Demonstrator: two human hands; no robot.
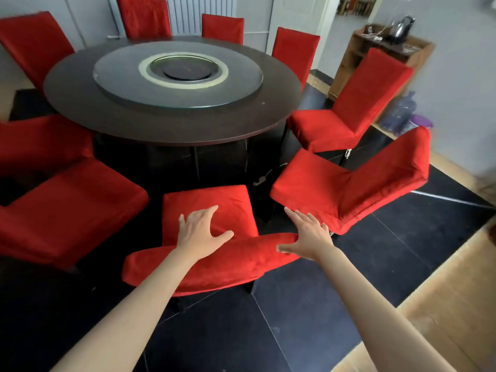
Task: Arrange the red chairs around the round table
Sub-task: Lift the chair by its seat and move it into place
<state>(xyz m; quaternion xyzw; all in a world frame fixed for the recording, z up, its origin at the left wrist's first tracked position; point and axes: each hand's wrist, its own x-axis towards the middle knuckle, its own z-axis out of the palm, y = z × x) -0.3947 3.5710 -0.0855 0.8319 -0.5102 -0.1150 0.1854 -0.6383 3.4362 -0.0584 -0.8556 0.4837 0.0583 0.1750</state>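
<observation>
A round dark desk (171, 124) fills the middle of the room, carrying a wide glass turntable (177, 76) with a pale ring and a dark disc at its centre. Red chairs ring it: four stand along the far side, one at the right (349, 108) faces in with its seat near the rim, and another (349, 183) just in front of that sits angled, its seat corner close to the nearest chair. Two more (67, 205) crowd the left side, overlapping in view. The floor under them is dark tile (308, 318), with lighter wood to the right.

By the right wall a wooden shelf unit (375, 57) holds a kettle (401, 28) on top, and a large clear water bottle (400, 111) stands on the floor beside it.

The nearest chair (209, 208) faces the desk, its seat short of the rim. The left hand (200, 234) hovers spread over the top of its backrest, fingers open and holding nothing. The right hand (308, 234) is flat and open at the backrest's right end, thumb touching the fabric, gripping nothing.
</observation>
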